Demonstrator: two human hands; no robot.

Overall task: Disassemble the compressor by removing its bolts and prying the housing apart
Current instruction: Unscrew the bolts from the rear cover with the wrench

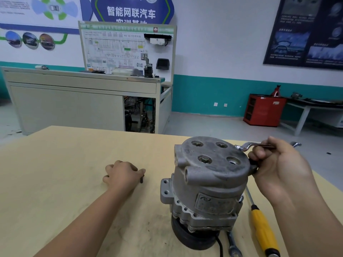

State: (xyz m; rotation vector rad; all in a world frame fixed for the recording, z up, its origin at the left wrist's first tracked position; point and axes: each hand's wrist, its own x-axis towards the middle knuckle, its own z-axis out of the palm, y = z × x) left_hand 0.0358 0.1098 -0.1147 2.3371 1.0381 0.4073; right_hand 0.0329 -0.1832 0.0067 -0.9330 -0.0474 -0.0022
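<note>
Nearest to me, on the pale wooden table point(55, 164), a yellow-handled screwdriver point(263, 229) lies just right of the compressor point(209, 182), and a flat spanner point(234, 246) lies by its base. The compressor stands on end on its dark pulley, right of the table's middle, its round grey cover facing up. Three recesses in the cover hold hex bolt heads point(204, 160); the fourth shows a bare hole. The right hand point(282, 167) has its fingers curled round the handle of an offset ring wrench point(246, 145), whose ring end sits at the cover's far rim. The left hand point(122, 174) rests knuckles-up on the table to the left, fingers curled, pinching a small dark bolt point(142, 179) against the wood. Beyond the table lies grey floor, then a beige workbench point(74, 101) carrying a wiring-diagram board point(128, 49). To the right a red cabinet point(263, 110) stands against a white wall with a teal band, under a dark poster point(306, 30).
</note>
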